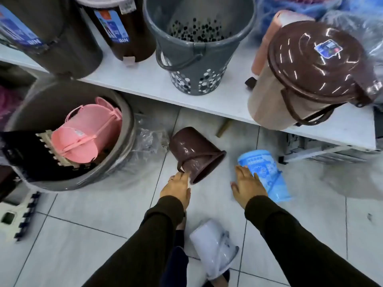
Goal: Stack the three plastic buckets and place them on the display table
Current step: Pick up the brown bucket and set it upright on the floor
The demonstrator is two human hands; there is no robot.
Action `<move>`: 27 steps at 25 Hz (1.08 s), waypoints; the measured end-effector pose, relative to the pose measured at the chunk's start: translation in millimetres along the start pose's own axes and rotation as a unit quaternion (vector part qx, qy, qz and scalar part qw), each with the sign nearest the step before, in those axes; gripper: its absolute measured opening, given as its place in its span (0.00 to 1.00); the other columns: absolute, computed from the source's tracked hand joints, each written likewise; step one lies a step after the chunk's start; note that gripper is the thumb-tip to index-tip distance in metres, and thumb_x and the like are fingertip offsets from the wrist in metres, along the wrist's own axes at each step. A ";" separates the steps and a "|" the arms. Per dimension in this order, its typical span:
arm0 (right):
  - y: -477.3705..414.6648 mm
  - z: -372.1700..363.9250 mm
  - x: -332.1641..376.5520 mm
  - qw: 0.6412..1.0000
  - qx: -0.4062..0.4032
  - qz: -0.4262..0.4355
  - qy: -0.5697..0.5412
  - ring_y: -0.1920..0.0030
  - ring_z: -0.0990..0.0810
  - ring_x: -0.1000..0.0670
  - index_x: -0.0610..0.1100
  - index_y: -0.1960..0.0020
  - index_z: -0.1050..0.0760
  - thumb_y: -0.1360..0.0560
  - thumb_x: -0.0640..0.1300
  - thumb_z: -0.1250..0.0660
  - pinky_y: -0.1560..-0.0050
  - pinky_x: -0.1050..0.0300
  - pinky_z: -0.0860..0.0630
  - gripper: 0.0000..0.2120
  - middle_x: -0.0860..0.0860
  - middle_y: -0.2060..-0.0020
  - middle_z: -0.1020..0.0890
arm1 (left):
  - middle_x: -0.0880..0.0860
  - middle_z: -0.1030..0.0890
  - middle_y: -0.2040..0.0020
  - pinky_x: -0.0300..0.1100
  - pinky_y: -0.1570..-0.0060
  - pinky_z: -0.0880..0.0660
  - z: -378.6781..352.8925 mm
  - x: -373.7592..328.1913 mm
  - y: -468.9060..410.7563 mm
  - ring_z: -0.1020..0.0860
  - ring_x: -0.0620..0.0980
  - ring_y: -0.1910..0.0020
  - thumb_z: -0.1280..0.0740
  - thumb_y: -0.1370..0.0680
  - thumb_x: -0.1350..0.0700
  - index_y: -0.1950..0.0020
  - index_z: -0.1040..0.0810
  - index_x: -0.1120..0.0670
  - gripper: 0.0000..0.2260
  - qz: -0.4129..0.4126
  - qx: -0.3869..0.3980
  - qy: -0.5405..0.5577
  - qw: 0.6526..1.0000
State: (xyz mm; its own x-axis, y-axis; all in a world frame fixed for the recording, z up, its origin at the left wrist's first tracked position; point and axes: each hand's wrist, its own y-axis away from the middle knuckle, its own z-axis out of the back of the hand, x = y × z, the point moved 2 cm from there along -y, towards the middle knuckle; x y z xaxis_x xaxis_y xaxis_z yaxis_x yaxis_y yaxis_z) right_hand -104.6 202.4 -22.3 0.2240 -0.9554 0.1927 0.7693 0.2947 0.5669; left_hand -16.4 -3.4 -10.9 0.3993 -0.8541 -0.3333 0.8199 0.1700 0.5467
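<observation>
Pale tiled floor (83, 235) of a shop, white display table (145, 79) above it crowded with bins and a grey dotted bucket (196, 48). Three small buckets lie on their sides on the floor: brown bucket (194, 150), blue printed bucket (263, 172), clear-wrapped white bucket (213, 245) nearest my feet. My left hand (178, 187) pinches the brown bucket's rim, fingers hooked at the lip. My right hand (248, 183) lies spread on the blue bucket's side, fingers not wrapped around it yet. Judgement: lift brown upright by the rim, turn blue mouth-up, nest one inside the other squarely, keeping handles clear so they don't jam. White bucket lies behind both hands, untouched.
</observation>
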 end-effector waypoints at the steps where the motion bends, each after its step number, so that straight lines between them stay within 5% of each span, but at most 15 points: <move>1: -20.7 -13.5 -2.8 1.000 0.002 -0.006 -0.010 0.20 0.47 0.47 0.43 0.21 0.46 0.19 0.47 0.44 0.20 0.46 0.49 0.28 0.47 0.21 0.42 | 0.53 0.29 0.29 0.49 0.36 0.26 -16.0 8.1 -17.7 0.28 0.55 0.32 0.40 0.20 0.54 0.24 0.39 0.51 0.24 0.015 0.020 0.013 1.000; 5: -126.0 -65.3 -23.0 0.999 0.016 -0.007 -0.037 0.22 0.39 0.46 0.46 0.21 0.45 0.20 0.37 0.45 0.24 0.51 0.40 0.28 0.47 0.21 0.41 | 0.54 0.22 0.35 0.51 0.39 0.24 -97.4 36.9 -101.8 0.23 0.56 0.37 0.39 0.20 0.54 0.29 0.32 0.50 0.19 0.059 0.039 0.064 0.995; 8: -196.7 -93.3 -37.2 1.000 0.002 0.021 -0.024 0.24 0.35 0.46 0.51 0.22 0.41 0.23 0.32 0.46 0.25 0.50 0.36 0.32 0.48 0.21 0.40 | 0.58 0.28 0.32 0.50 0.39 0.24 -156.1 45.9 -156.9 0.21 0.60 0.40 0.38 0.21 0.54 0.31 0.30 0.53 0.18 0.076 0.012 0.106 0.991; 12: -257.0 -135.2 -47.9 0.999 0.004 0.044 -0.002 0.28 0.30 0.42 0.49 0.24 0.37 0.21 0.37 0.43 0.29 0.48 0.31 0.26 0.45 0.25 0.33 | 0.56 0.39 0.27 0.53 0.42 0.23 -211.1 54.5 -207.1 0.20 0.65 0.47 0.34 0.22 0.56 0.32 0.32 0.52 0.19 0.091 -0.020 0.140 0.986; 15: -261.2 -149.4 -48.6 0.996 -0.072 0.042 0.006 0.40 0.22 0.39 0.48 0.31 0.31 0.20 0.43 0.42 0.40 0.46 0.24 0.17 0.43 0.36 0.24 | 0.55 0.41 0.26 0.53 0.45 0.21 -220.9 57.8 -213.8 0.19 0.65 0.54 0.38 0.22 0.58 0.34 0.31 0.49 0.16 0.081 -0.066 0.138 0.985; 18: -257.5 -140.8 -43.2 0.989 -0.131 0.070 -0.019 0.38 0.23 0.40 0.49 0.30 0.31 0.20 0.46 0.41 0.38 0.46 0.25 0.18 0.45 0.35 0.23 | 0.54 0.36 0.28 0.53 0.48 0.21 -200.6 65.3 -209.6 0.19 0.64 0.54 0.38 0.21 0.56 0.36 0.31 0.48 0.14 0.069 -0.108 0.153 0.980; 20: -255.6 -127.7 -37.3 0.987 -0.131 0.066 -0.062 0.31 0.28 0.41 0.50 0.23 0.40 0.20 0.45 0.39 0.32 0.44 0.28 0.26 0.46 0.27 0.31 | 0.55 0.25 0.37 0.51 0.53 0.22 -171.5 77.2 -209.9 0.19 0.63 0.53 0.38 0.22 0.54 0.39 0.30 0.49 0.12 0.064 -0.159 0.181 0.968; 23: -246.7 -121.4 -29.0 0.988 -0.084 -0.021 -0.130 0.24 0.37 0.40 0.49 0.20 0.54 0.22 0.43 0.36 0.27 0.41 0.33 0.38 0.45 0.20 0.46 | 0.56 0.17 0.54 0.52 0.54 0.19 -134.6 97.0 -222.1 0.19 0.63 0.56 0.36 0.22 0.54 0.43 0.29 0.51 0.09 0.126 -0.180 0.320 0.921; 27: -231.3 -142.2 -12.0 0.975 -0.038 -0.078 -0.205 0.25 0.35 0.41 0.41 0.20 0.49 0.23 0.39 0.33 0.25 0.50 0.38 0.37 0.44 0.20 0.47 | 0.63 0.20 0.48 0.50 0.65 0.17 -133.6 114.8 -236.2 0.18 0.62 0.59 0.35 0.21 0.59 0.53 0.32 0.50 0.07 0.269 -0.104 0.553 0.782</move>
State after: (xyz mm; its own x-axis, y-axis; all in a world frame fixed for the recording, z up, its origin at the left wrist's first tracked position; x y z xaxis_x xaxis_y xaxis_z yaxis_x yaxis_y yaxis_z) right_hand -200.2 142.6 -269.7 -0.1450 -0.8947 0.4226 0.8209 0.1297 0.5562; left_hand -109.4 -75.9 -280.9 0.7258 0.2962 -0.6209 0.4142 0.5326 0.7381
